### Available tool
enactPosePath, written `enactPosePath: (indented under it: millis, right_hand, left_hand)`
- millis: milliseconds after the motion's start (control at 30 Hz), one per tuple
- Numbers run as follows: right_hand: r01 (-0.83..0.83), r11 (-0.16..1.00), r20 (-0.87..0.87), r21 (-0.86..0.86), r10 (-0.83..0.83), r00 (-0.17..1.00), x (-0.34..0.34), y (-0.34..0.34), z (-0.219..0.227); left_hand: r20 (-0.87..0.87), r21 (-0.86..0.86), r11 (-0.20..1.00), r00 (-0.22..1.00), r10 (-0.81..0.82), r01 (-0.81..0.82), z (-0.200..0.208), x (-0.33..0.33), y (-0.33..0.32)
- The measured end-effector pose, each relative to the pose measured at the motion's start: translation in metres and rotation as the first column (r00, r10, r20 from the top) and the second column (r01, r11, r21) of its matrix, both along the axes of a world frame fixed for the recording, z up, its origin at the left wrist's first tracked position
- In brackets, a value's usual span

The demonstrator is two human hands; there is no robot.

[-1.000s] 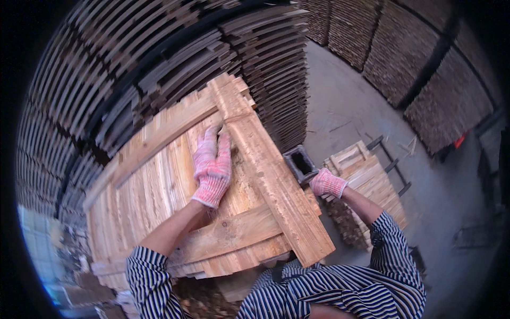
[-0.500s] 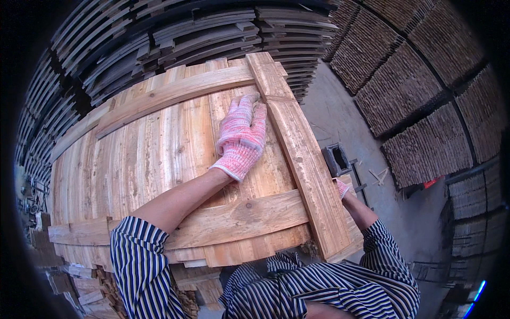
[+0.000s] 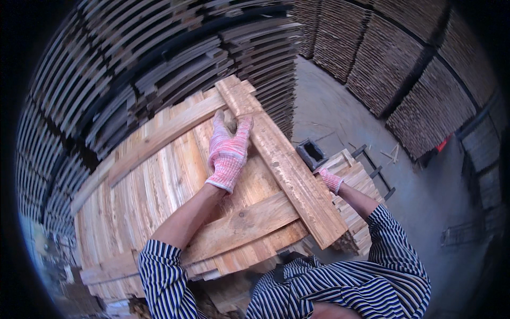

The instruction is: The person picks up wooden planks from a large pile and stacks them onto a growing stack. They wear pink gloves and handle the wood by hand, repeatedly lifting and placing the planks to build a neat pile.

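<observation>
Left glove (image 3: 228, 158), mid-frame: mottled pink and white. Right glove (image 3: 331, 181), right of centre: also pink-white. Shirt (image 3: 366, 282), bottom: dark navy/white stripes. Panel (image 3: 159, 175): honey-tan, streaked, darker knots. Stacked boards (image 3: 180, 69), upper left: grey-brown. Floor (image 3: 324, 101): bluish grey.

The person's left hand (image 3: 229, 154), in a pink-and-white knit glove, is on a panel (image 3: 154, 175) of pale boards, thumb by the edge of a thick plank (image 3: 289, 167) along the panel's right side. The gloved right hand (image 3: 331, 181) is beside a dark open box (image 3: 311, 153), its fingers partly hidden. Stacked timber (image 3: 175, 64) stands beyond; a striped sleeve (image 3: 164, 276) covers the left elbow.
</observation>
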State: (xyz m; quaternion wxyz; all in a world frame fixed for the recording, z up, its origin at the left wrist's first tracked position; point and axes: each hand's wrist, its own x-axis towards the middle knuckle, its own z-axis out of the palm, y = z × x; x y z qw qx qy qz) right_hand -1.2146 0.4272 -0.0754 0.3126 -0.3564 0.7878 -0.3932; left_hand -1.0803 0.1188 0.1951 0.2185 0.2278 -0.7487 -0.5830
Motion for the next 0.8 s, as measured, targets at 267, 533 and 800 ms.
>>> enactPosePath:
  millis: [267,533,800]
  right_hand:
    - [-0.075,0.970,-0.243,-0.232,0.017,0.970,0.011,-0.072,0.098]
    - [0.054,0.992,-0.088,-0.117,-0.064,0.994,0.036,-0.066,0.134]
    - [-0.015,0.995,-0.081,0.102,0.023,0.996,0.052,-0.051,0.161]
  left_hand:
    - [0.060,0.324,0.937,0.985,-0.161,0.133,0.020,-0.008,-0.011]
    - [0.001,0.366,0.921,0.989,-0.145,0.135,0.026,0.024,-0.059]
    - [-0.034,0.288,0.952,0.994,-0.103,0.109,0.011,0.013,-0.052]
